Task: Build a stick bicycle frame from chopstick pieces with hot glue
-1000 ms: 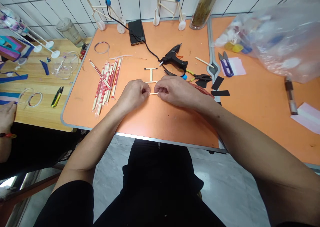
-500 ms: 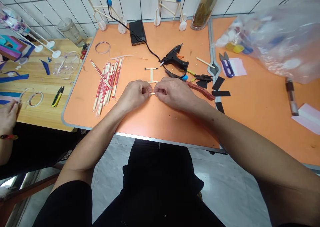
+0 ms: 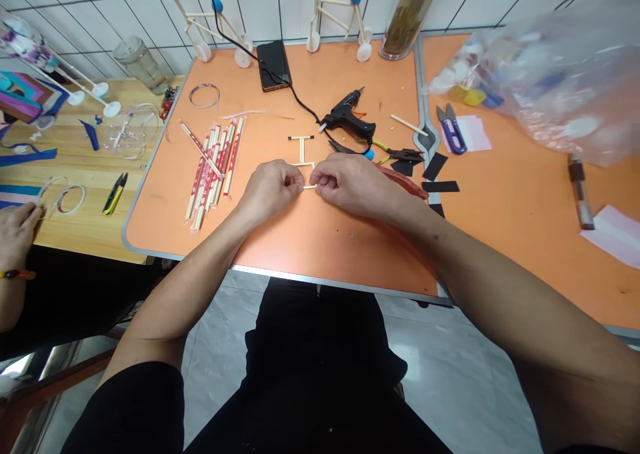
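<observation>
In front of me on the orange table lies a small frame of pale wooden sticks (image 3: 302,151), with a black-tipped crossbar at its far end. The fingers of my left hand (image 3: 273,187) are pinched at the left end of a short wooden stick (image 3: 310,187) on its near side. My right hand (image 3: 345,184), also closed in a pinch, is at the right end of this stick, beside the frame's right corner. My fingers partly cover the joints. Beyond my right hand rests a black glue gun (image 3: 350,115).
Wrapped chopsticks (image 3: 215,167) lie to the left, a phone (image 3: 274,66) behind. Pliers (image 3: 405,155), black strips (image 3: 440,187) and purple snips (image 3: 452,130) are on the right, near a plastic bag (image 3: 555,87). A co-worker's hand (image 3: 17,231) rests at far left.
My right hand has shifted slightly right, uncovering more of the short stick and the frame's right corner. My left hand stays nearly where it was.
</observation>
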`<state>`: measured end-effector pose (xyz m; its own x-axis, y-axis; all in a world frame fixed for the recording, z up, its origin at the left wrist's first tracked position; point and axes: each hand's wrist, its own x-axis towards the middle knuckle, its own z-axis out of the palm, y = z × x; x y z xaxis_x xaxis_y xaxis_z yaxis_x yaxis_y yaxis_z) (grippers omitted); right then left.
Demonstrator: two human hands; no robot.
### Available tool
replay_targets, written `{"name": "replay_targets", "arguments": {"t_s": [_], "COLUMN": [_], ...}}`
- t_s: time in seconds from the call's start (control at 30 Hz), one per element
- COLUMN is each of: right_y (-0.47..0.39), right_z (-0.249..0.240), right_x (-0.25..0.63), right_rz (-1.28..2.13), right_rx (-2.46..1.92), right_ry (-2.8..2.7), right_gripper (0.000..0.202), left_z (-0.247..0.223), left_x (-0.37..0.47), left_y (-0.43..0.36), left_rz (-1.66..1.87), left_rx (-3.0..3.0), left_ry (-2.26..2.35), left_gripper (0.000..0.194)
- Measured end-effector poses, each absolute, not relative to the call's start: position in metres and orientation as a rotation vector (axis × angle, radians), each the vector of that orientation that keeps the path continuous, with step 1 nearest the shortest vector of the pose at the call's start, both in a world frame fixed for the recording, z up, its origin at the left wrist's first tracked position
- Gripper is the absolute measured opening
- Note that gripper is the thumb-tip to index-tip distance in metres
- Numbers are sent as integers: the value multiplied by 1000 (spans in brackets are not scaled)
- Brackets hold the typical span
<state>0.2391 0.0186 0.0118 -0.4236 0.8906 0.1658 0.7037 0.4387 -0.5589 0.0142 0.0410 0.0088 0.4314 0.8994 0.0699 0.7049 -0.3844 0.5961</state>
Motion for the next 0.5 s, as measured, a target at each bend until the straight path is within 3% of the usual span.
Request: {"name": "replay_targets", "arguments": {"t_s": [0.5], "right_y": [21], "right_z": [5], "right_x": [237], "right_rz": [562], "right_rx": [-1391], "right_ry": [-2235], "right_gripper": [24], "left_z": [8], "left_x": [15], "left_y": [42], "left_rz": [531], "left_rx": [2229], "left_ry": [1350], "left_gripper": [16]}}
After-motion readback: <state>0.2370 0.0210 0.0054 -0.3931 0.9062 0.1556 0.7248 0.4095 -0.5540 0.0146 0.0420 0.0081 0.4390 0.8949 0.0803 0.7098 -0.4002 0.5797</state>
